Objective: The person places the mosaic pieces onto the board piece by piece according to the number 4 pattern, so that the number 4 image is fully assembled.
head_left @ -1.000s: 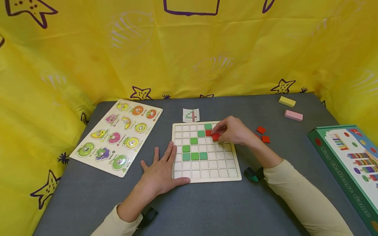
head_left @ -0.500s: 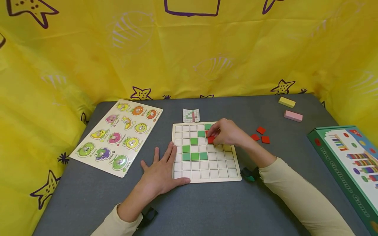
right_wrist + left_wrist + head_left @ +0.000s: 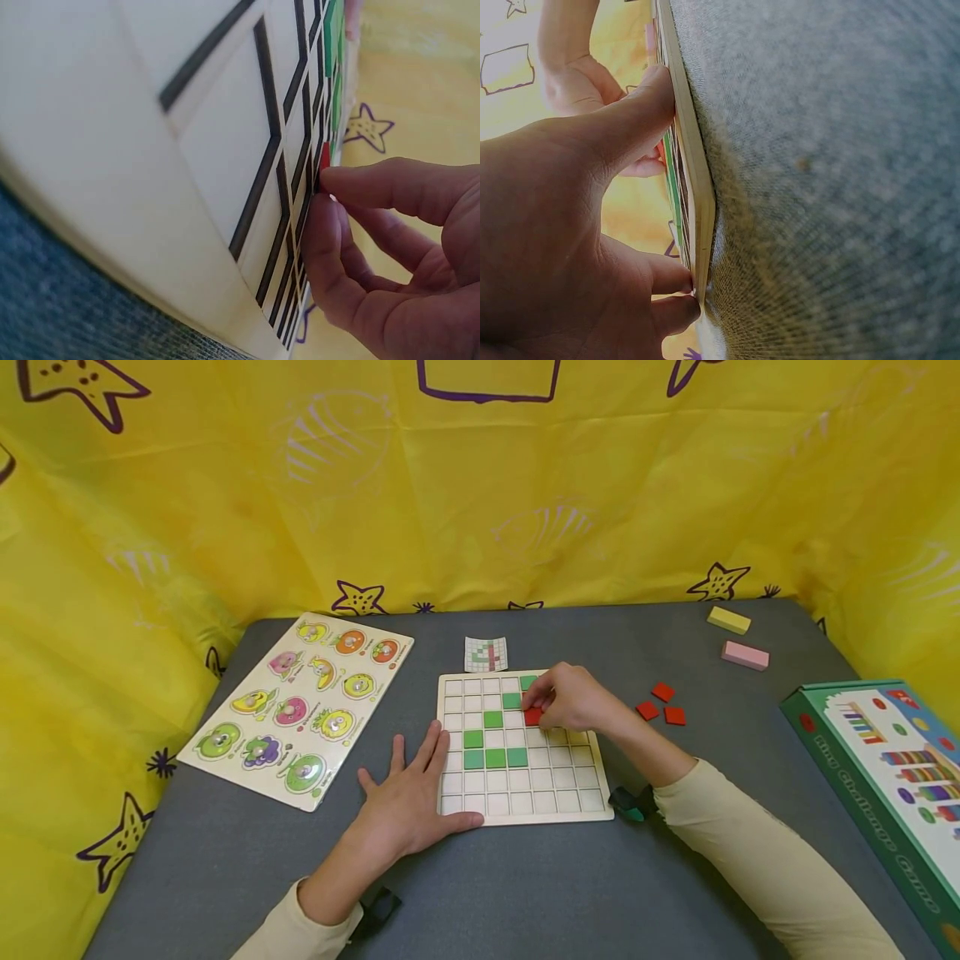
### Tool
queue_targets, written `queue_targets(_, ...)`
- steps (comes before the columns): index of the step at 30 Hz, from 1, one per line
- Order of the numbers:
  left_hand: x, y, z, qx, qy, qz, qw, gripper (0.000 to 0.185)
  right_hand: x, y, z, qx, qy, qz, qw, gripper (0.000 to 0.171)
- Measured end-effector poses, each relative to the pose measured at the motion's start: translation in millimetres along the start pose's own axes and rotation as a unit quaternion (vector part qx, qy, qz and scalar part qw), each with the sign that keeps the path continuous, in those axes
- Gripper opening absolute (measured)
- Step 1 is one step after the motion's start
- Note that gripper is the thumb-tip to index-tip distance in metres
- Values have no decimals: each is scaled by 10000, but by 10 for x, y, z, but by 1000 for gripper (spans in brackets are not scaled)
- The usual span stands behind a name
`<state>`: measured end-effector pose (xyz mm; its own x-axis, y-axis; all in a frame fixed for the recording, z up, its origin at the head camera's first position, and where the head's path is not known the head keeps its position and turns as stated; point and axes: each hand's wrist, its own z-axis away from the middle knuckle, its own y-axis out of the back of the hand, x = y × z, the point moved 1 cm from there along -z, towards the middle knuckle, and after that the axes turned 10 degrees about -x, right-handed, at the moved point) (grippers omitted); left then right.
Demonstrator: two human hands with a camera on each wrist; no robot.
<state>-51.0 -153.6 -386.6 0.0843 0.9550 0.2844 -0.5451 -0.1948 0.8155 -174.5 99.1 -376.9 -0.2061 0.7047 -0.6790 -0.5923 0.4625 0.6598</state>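
A white grid board [image 3: 525, 818] lies on the table, with several green tiles [image 3: 496, 757] in its cells. My right hand [image 3: 573, 697] is over the board's upper part, fingers and thumb at a red tile [image 3: 532, 717] that lies at a cell below another red tile, mostly covered by the fingers. In the right wrist view the fingertips pinch close at the red tile [image 3: 325, 159], low against the grid. My left hand [image 3: 401, 802] rests spread at the board's left edge, thumb on the front rim. A small pattern card [image 3: 486, 654] lies behind the board.
Three loose red tiles [image 3: 663, 692] lie right of the board. A yellow block [image 3: 729, 619] and a pink block [image 3: 746, 655] are farther back. A green game box [image 3: 877, 793] stands at the right; a fruit puzzle board [image 3: 296, 710] lies at the left on the grey table [image 3: 525, 893].
My right hand has moved left and slightly toward me with the red tile, which went from the neighbouring column to below the other red tile. The left hand has stayed still.
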Motion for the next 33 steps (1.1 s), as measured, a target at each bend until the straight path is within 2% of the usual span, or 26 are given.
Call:
queue_targets(14, 10, 2, -18, -21, 25, -19, 10000, 120, 17, 37, 48, 44, 156, -80, 9998, 30)
queue_targets(23, 2, 7, -30, -44, -4, -39, 10000, 120, 57, 123, 197, 227, 3, -147, 9996, 26)
queue_targets(33, 5, 17, 1, -44, -23, -22, 10000, 122, 212, 203, 390, 485, -51, -244, 9985, 24)
